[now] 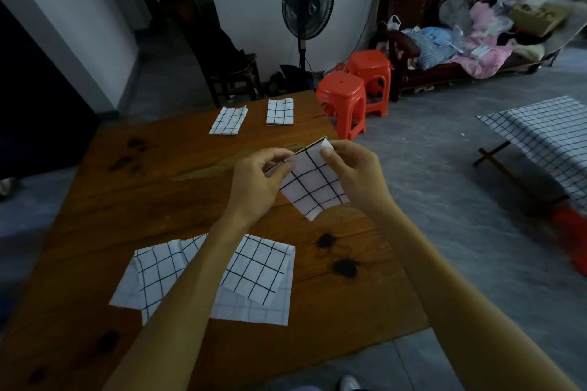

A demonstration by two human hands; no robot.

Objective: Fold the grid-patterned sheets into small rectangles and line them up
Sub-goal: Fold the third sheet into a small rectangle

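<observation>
Sheet was held in the air between both hands, above the table, probably to square its top edge before another fold. Left hand and right hand each pinched an upper corner, wrists raised, forearms converging. Two folded rectangles lay beyond the hands; unfolded sheets lay under the forearms.

We see a wooden table, its brown top smooth with a dull sheen and dark knots. The grid-patterned sheets look like thin matt cloth, creased. Two orange stools are glossy plastic. The floor looks matt grey.
</observation>
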